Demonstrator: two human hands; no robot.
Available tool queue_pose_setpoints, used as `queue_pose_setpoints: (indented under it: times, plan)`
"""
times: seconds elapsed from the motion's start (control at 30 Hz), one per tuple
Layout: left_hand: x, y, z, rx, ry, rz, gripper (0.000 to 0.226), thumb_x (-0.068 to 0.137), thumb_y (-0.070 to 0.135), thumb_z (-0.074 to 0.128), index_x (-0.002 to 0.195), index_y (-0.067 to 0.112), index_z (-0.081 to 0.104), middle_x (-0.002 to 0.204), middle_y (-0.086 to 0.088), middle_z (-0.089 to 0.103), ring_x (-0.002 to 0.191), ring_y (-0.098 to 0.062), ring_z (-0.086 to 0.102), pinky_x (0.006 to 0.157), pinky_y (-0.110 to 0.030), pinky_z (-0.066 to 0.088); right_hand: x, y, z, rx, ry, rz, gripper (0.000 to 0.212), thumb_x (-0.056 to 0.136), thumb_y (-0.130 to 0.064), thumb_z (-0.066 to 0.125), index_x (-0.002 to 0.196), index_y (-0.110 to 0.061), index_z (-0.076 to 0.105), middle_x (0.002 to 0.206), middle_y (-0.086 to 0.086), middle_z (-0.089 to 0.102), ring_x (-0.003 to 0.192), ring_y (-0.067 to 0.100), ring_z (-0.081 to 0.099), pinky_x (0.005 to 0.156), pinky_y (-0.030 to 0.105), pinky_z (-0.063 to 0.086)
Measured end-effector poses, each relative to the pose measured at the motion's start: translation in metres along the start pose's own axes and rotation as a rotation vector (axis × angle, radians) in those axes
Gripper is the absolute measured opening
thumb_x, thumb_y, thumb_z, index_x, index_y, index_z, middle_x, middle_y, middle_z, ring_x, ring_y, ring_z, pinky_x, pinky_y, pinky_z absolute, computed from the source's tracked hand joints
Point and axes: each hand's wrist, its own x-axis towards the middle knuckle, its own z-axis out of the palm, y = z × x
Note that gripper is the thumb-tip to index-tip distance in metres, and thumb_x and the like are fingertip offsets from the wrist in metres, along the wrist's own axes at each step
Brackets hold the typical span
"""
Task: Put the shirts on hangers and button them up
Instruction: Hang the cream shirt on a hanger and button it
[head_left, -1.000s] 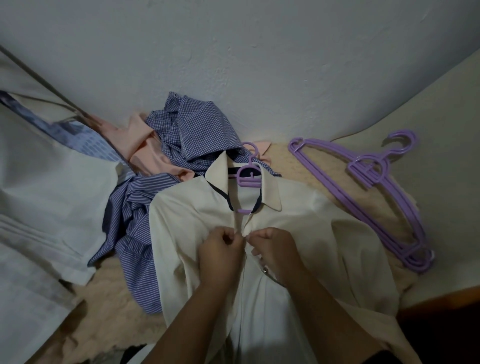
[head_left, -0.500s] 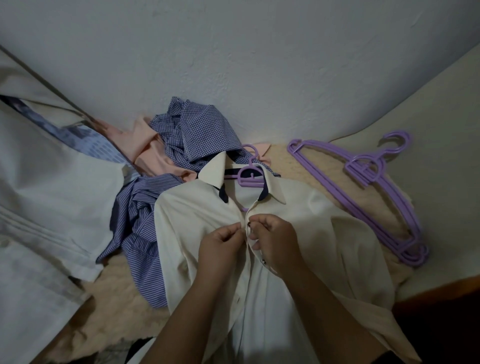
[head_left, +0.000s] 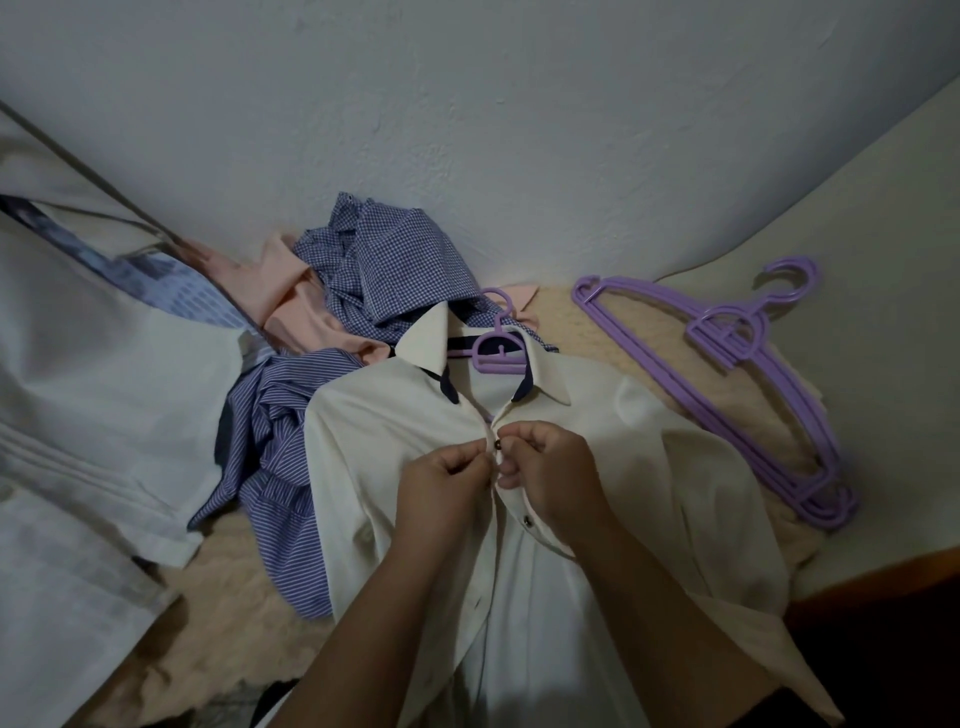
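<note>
At far left, pale folded cloth (head_left: 104, 415) lies heaped, and just right of it a striped blue shirt (head_left: 275, 467) is crumpled against a peach shirt (head_left: 306, 317) and a checked blue shirt (head_left: 379, 270) piled at the wall. Near centre, the cream shirt (head_left: 395, 441) lies flat on a fuzzy beige blanket (head_left: 218, 613), already on a purple hanger (head_left: 498, 348) whose hook pokes out of the open collar. The left hand (head_left: 441, 491) pinches the left placket edge, its grip clenched on the fabric; the right hand (head_left: 553, 478) pinches the facing edge, grasping it beside a small dark button (head_left: 499, 443) just under the collar. Another dark button (head_left: 528, 521) shows lower down by the right wrist. To the right, spare purple hangers (head_left: 727, 374) lie stacked on the blanket, well apart from the shirt.

My guess is that the upper button is being worked through its hole. It could slip out if the two edges are pulled apart before it seats. Matching it to the wrong hole would skew the whole front. Tugging hard may also drag the shoulders off the hanger.
</note>
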Motion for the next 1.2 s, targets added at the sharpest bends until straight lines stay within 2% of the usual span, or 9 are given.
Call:
queue_pose_setpoints:
  times: [0.1,0.27,0.53,0.67,0.83,0.93,1.0,1.07,1.2]
  plan:
    - [0.000,0.004,-0.003,-0.059,-0.029,-0.081,0.020,0.090,0.012,0.056,0.090,0.017,0.076,0.079,0.002,0.075,0.070,-0.003,0.066,0.063,-0.015,0.052,0.003,0.003,0.001,0.035,-0.021,0.003,0.025,0.091,-0.001,0.051,0.076,-0.015,0.064,0.056,0.000,0.056,0.048,0.007,0.051,0.053,0.017,0.047]
    - [0.007,0.002,-0.005,-0.049,-0.084,-0.122,0.016,0.088,0.021,0.060,0.081,0.016,0.073,0.076,-0.002,0.071,0.070,-0.010,0.059,0.073,-0.032,0.049,0.002,0.007,0.001,0.006,-0.008,-0.023,0.027,0.091,0.001,0.050,0.073,-0.016,0.062,0.055,0.000,0.055,0.045,0.005,0.049,0.050,0.012,0.043]
    - [0.006,-0.005,0.000,-0.011,0.015,0.026,0.008,0.086,0.013,0.068,0.087,0.009,0.075,0.076,-0.005,0.074,0.065,-0.002,0.063,0.060,-0.011,0.049,0.001,0.009,0.002,-0.152,0.027,-0.087,0.010,0.086,-0.020,0.063,0.078,-0.019,0.070,0.059,-0.006,0.063,0.061,0.012,0.061,0.069,0.027,0.051]
    - [0.005,-0.006,0.002,0.011,0.003,0.061,0.009,0.084,0.010,0.070,0.090,0.010,0.076,0.074,0.007,0.073,0.067,0.004,0.065,0.060,-0.006,0.046,0.003,0.011,0.002,-0.179,0.084,-0.131,0.019,0.090,-0.014,0.058,0.073,-0.022,0.061,0.070,0.006,0.067,0.056,0.011,0.061,0.053,0.014,0.046]
    - [0.008,-0.008,-0.002,-0.161,-0.052,-0.158,0.012,0.085,0.017,0.068,0.088,0.010,0.077,0.082,-0.007,0.075,0.082,-0.019,0.071,0.077,-0.025,0.056,0.005,0.017,0.002,-0.110,0.070,-0.178,0.025,0.090,-0.006,0.056,0.079,-0.027,0.049,0.071,0.001,0.060,0.055,0.005,0.058,0.057,0.019,0.050]
    - [0.014,-0.003,-0.001,-0.376,-0.094,-0.321,0.016,0.087,0.007,0.061,0.083,-0.004,0.071,0.072,-0.015,0.072,0.063,-0.022,0.066,0.059,-0.024,0.054,0.006,0.022,0.003,-0.177,0.070,-0.246,0.030,0.089,-0.005,0.057,0.080,-0.032,0.045,0.072,-0.005,0.059,0.068,0.017,0.061,0.071,0.033,0.053]
    - [0.018,0.000,0.000,-0.439,-0.143,-0.399,0.014,0.089,0.006,0.058,0.078,0.001,0.066,0.059,-0.006,0.066,0.051,-0.014,0.057,0.040,-0.019,0.037,0.006,0.024,0.000,-0.264,0.067,-0.316,0.026,0.089,-0.007,0.058,0.083,-0.029,0.045,0.076,-0.004,0.059,0.070,0.013,0.059,0.069,0.019,0.047]
    - [0.021,-0.003,0.000,-0.445,-0.164,-0.450,0.014,0.091,0.008,0.056,0.080,0.006,0.064,0.057,-0.001,0.063,0.047,-0.009,0.054,0.037,-0.018,0.027,0.005,0.023,-0.004,-0.364,0.067,-0.367,0.017,0.089,-0.009,0.059,0.087,-0.022,0.047,0.076,-0.007,0.055,0.068,0.000,0.053,0.063,0.005,0.038]
    - [0.006,-0.013,-0.006,-0.169,-0.087,-0.312,0.026,0.090,0.020,0.059,0.068,0.009,0.063,0.057,-0.008,0.055,0.047,-0.015,0.042,0.046,-0.025,0.034,-0.001,0.023,-0.017,-0.505,0.021,-0.278,0.009,0.089,-0.020,0.059,0.083,-0.018,0.053,0.072,-0.007,0.054,0.067,0.006,0.050,0.058,0.010,0.036]
